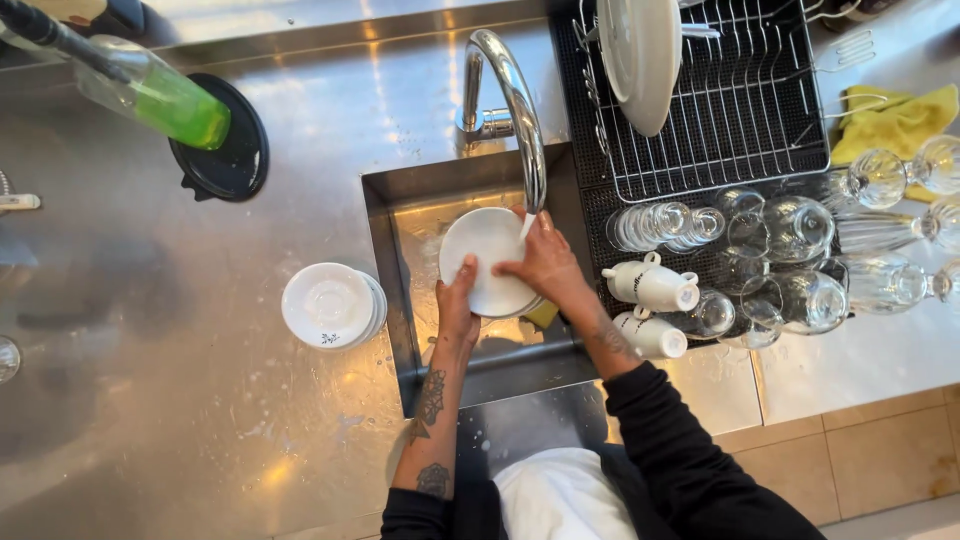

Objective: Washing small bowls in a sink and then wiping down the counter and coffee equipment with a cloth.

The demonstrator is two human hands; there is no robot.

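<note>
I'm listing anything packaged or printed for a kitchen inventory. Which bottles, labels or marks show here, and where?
Soap bottle: top left on the counter, lying tilted, clear plastic with green liquid.
White cups: right of the sink, on their sides, small dark printed marks.
Stacked saucers: left of the sink, white, small dark mark at the rim.

Wet steel counter (150,400) with stacked white saucers (332,306), black round lid (235,150), yellow cloth (895,120).

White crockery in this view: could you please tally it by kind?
Small plate held over the sink: 1
Large plate in the rack: 1
Stack of saucers on the counter: 1
Cups on the mat: 2
Total: 5
</note>
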